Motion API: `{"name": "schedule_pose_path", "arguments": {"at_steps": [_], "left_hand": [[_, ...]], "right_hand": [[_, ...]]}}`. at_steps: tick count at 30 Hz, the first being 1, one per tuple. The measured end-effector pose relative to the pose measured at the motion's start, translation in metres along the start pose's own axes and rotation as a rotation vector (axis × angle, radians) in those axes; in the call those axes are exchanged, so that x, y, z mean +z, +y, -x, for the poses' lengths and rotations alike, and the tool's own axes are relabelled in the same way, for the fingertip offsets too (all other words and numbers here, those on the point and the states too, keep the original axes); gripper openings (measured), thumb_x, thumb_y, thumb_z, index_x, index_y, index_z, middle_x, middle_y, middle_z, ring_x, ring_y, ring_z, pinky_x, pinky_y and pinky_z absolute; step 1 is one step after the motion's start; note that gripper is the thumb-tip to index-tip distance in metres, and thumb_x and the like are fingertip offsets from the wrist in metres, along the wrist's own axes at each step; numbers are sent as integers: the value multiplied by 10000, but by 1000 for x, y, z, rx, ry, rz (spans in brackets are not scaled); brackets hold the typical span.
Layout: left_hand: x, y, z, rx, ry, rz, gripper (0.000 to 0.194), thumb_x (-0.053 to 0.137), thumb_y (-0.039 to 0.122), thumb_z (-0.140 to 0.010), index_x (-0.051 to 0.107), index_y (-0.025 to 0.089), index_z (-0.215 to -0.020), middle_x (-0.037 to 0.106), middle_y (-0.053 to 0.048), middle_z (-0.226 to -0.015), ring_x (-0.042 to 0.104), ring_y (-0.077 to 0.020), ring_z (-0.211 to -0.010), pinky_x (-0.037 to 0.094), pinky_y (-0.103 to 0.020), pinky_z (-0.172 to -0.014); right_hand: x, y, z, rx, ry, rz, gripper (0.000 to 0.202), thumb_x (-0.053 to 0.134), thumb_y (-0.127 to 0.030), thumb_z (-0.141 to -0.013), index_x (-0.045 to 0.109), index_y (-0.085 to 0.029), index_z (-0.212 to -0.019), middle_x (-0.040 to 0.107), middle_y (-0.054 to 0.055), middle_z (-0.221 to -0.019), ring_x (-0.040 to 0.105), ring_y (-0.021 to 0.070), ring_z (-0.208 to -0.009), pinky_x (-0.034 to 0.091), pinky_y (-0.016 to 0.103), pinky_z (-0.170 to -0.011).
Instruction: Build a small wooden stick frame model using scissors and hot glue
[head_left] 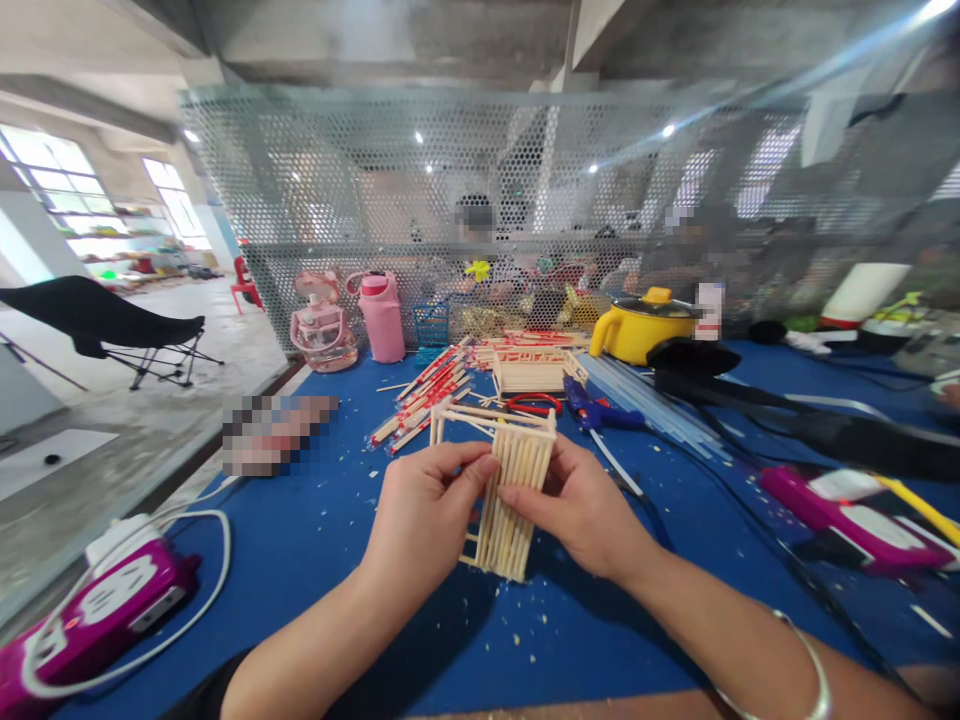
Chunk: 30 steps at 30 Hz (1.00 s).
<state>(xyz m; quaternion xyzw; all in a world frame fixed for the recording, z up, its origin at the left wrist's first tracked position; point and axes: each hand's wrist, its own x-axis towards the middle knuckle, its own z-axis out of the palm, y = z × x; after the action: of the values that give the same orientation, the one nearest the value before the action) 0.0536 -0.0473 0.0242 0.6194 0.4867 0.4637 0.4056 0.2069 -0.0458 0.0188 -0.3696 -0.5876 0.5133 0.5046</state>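
Stick frame (514, 522) is what my left hand (421, 508) and right hand (591, 505) pinch between them over the blue table (427, 655), with a blue glue gun (609, 414) just beyond and a yellow pot (646, 335) farther back.

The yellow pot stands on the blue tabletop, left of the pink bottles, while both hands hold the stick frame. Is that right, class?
Wrong side: the head view shows the yellow pot on the blue tabletop, right of the pink bottles. The left hand and right hand do hold the stick frame.
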Motion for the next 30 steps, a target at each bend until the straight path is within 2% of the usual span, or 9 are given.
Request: {"name": "schedule_pose_path", "arguments": {"at_steps": [23,30], "left_hand": [[0,-2,1,164,33,-137,237,566,318,-846,751,240,-972,731,-7,-749,629,-133,-618,508,-231,-575],[0,-2,2,177,16,-150,259,541,319,-864,736,240,-1015,751,-23,-852,666,-159,-684,533,-263,-656]], "right_hand": [[0,1,-1,-10,4,41,337,696,-187,-660,577,-201,-974,718,37,-978,678,184,-871,549,342,-816],[0,0,-2,3,-8,9,339,724,-183,-643,587,-200,-953,721,29,-940,676,186,-853,544,338,-796]]}}
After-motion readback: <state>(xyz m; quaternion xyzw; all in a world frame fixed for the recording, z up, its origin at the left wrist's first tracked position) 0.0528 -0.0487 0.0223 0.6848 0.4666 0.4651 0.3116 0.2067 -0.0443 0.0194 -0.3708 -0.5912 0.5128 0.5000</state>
